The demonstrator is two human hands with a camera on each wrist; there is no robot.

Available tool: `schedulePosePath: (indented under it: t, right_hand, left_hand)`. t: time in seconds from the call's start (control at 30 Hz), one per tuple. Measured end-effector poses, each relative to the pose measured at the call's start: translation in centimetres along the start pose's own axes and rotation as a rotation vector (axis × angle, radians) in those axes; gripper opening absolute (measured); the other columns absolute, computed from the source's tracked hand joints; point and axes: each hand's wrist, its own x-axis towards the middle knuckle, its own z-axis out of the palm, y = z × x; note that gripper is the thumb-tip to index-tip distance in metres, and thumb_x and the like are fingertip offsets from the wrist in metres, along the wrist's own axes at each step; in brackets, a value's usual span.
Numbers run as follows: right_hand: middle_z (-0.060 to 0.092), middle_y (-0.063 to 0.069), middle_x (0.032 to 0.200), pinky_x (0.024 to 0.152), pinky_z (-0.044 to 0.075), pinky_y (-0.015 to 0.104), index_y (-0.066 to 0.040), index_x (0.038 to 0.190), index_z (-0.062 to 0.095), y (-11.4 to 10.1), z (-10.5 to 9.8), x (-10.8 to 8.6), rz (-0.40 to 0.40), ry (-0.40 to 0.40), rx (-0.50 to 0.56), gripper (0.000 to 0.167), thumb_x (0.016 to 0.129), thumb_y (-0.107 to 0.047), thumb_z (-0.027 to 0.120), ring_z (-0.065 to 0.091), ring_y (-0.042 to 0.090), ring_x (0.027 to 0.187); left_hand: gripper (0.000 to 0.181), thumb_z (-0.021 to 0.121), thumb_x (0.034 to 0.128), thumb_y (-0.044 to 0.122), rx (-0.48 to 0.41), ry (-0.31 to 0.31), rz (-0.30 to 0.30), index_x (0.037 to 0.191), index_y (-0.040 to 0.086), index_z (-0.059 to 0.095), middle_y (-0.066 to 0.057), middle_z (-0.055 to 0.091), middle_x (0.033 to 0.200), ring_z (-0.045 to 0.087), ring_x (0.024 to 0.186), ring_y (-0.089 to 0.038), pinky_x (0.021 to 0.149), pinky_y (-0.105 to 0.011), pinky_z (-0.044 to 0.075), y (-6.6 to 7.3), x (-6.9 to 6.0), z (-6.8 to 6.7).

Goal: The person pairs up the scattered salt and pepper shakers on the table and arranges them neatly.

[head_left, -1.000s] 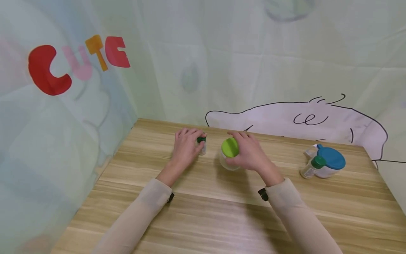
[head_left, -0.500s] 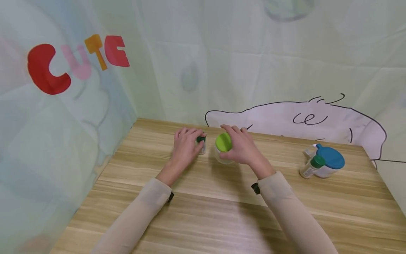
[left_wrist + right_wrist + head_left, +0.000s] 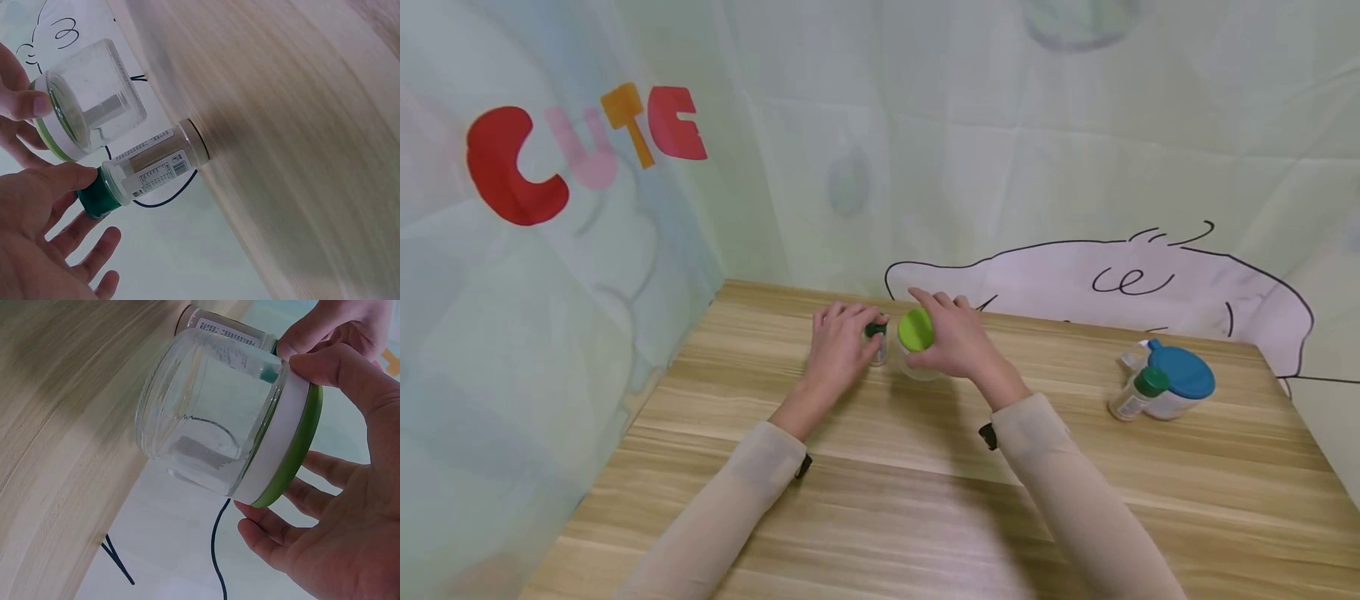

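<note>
A small spice bottle with a dark green cap stands upright on the wooden table; my left hand pinches its cap between thumb and forefinger. Its printed label and brownish contents show in the left wrist view. Close to its right is a clear jar with a white-rimmed, bright green lid. My right hand grips that lid from the right, with the thumb on the near side and fingers on the far side. The jar looks see-through, with a grey patch on it. Whether its base touches the table I cannot tell.
At the table's right stands a white tub with a blue lid. A second green-capped bottle is in front of it, with a small whitish item behind. Printed cloth hangs along the table's back and left edges.
My right hand has moved left and slightly away from me with the jar, bringing it beside the spice bottle. My left hand and the bottle have stayed in place.
</note>
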Motion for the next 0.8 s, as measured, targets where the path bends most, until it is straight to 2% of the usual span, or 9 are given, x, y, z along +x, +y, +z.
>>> schedulePosePath:
  t: [0.8]
  right_hand:
    - [0.052,0.02,0.154,0.106,0.041,0.061,-0.014,0.165,0.036,0.3,0.8,1.1,0.017,-0.025,-0.004,0.101,0.081,-0.03,0.088,0.049,0.044,0.125]
  left_hand:
    - [0.021,0.08,0.0957,0.014,0.001,0.007,0.008,0.116,0.015,0.077,-0.003,0.076,0.126,0.058,0.114,-0.03,0.112,-0.055,0.034,-0.1,0.0,0.1]
